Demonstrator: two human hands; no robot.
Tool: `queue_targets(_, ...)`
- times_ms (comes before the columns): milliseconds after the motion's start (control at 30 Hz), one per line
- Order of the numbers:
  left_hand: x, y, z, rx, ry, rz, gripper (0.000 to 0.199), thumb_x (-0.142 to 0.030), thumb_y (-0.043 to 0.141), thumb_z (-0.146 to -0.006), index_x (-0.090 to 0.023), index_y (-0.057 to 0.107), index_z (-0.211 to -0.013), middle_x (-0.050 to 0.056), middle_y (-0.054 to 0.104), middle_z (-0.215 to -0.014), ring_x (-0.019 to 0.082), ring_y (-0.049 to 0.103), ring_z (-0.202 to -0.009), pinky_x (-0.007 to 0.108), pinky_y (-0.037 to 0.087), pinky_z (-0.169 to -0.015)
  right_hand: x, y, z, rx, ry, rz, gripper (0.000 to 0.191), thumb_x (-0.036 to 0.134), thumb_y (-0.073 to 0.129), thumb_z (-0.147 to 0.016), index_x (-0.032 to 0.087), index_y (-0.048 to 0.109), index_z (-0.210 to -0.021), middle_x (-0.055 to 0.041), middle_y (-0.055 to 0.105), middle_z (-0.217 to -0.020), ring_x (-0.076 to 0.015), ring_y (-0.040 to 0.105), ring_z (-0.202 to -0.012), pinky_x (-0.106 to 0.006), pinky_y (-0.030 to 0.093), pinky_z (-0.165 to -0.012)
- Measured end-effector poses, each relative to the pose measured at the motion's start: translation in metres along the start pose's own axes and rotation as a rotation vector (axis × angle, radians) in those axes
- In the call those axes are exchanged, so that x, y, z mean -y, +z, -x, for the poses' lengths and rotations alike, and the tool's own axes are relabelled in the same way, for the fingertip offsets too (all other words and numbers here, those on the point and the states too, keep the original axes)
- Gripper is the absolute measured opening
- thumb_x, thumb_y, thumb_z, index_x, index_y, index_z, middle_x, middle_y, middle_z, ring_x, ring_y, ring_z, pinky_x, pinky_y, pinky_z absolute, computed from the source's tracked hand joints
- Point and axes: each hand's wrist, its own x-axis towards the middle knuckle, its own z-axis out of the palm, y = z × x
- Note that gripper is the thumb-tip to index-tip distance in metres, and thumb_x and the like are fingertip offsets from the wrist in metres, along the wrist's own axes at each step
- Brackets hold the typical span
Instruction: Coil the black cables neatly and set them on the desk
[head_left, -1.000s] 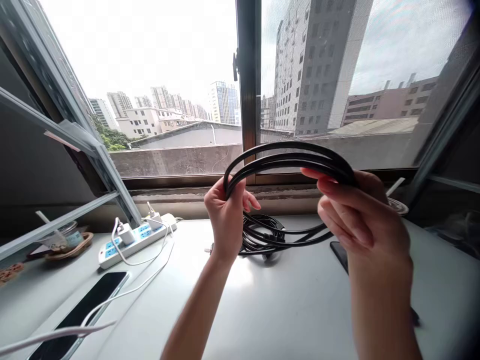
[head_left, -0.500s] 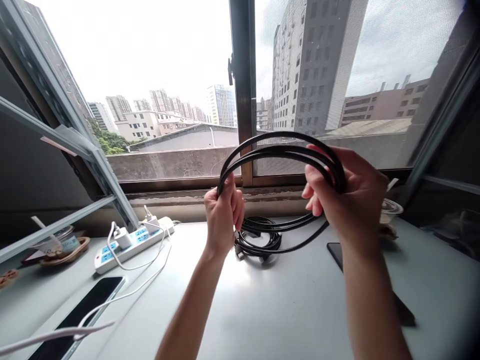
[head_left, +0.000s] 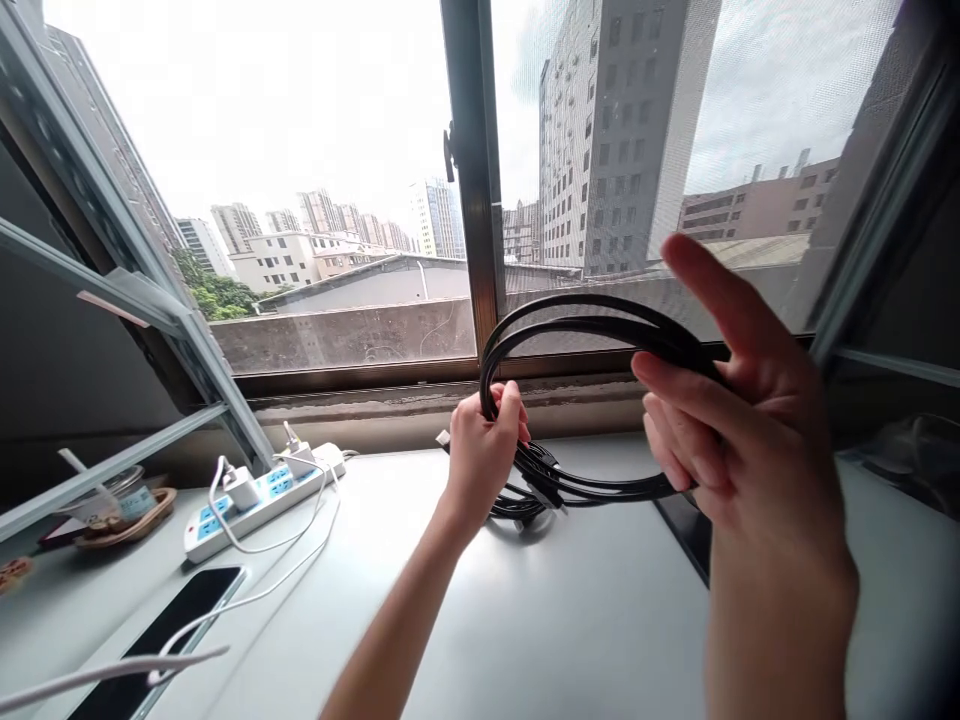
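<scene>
A looped black cable (head_left: 592,325) is held up between both hands above the white table. My left hand (head_left: 487,435) is closed round the left side of the loops, thumb uppermost. A pale connector end (head_left: 442,438) sticks out beside it. At the right side of the loops is my right hand (head_left: 739,420), its lower fingers curled round the cable while the index finger points up and away. Its palm hides part of the loops. Behind and below, a second coil of black cable (head_left: 517,505) lies on the table, partly covered by the held loops.
On the left stand a white power strip (head_left: 262,505) with chargers and white cords, a phone (head_left: 157,640), and a cup (head_left: 124,500) in a holder. Partly behind my right hand lies a dark flat object (head_left: 686,535). A metal frame (head_left: 202,350) and window bound the table (head_left: 555,620).
Both hands and the looped cable have shifted right and a little lower in view. My right hand has turned, and its index finger now stretches upward off the cable.
</scene>
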Motion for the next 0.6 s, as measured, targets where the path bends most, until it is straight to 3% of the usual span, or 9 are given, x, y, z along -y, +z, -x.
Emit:
queue_targets(133, 0.009, 0.000, 0.000, 0.186, -0.154, -0.133, 0.044, -0.038, 0.044, -0.084, -0.018, 0.052, -0.046, 0.001, 0.055, -0.042, 0.012, 0.053, -0.035, 0.021, 0.039, -0.039, 0.002, -0.005, 0.001, 0.169, 0.120, -0.020, 0.036, 0.028, 0.063, -0.081, 0.030, 0.063, -0.117, 0.0124, 0.030, -0.028, -0.0047, 0.018, -0.019, -0.020, 0.015, -0.020)
queue_targets(367, 0.033, 0.007, -0.008, 0.544, -0.445, 0.062, 0.033, -0.036, 0.048, -0.080, -0.016, 0.056, -0.055, 0.006, 0.060, -0.045, 0.017, 0.057, -0.037, 0.023, 0.043, -0.038, -0.014, 0.009, -0.012, 0.007, 0.149, -0.082, 0.039, 0.026, 0.062, -0.080, 0.028, 0.061, -0.119, 0.0134, 0.029, -0.030, -0.0040, 0.016, -0.022, -0.017, 0.014, -0.023)
queue_targets(467, 0.035, 0.011, -0.005, 0.652, -0.538, 0.097, 0.044, -0.045, 0.041, -0.084, -0.016, 0.056, -0.056, 0.008, 0.060, -0.043, 0.017, 0.058, -0.041, 0.024, 0.046, -0.045, -0.017, 0.016, -0.012, -0.001, 0.101, -0.042, 0.044, 0.024, 0.060, -0.081, 0.028, 0.057, -0.125, 0.0138, 0.030, -0.031, -0.0045, 0.019, -0.023, -0.018, 0.016, -0.025)
queue_targets(600, 0.035, 0.010, -0.001, 0.866, -0.559, 0.151, 0.060, -0.052, 0.023, -0.089, -0.015, 0.064, -0.065, 0.010, 0.064, -0.054, 0.017, 0.065, -0.058, 0.027, 0.050, -0.064, -0.012, 0.022, -0.004, -0.006, 0.047, -0.006, 0.050, 0.024, 0.060, -0.080, 0.026, 0.053, -0.129, 0.0140, 0.031, -0.032, -0.0048, 0.018, -0.023, -0.020, 0.017, -0.026)
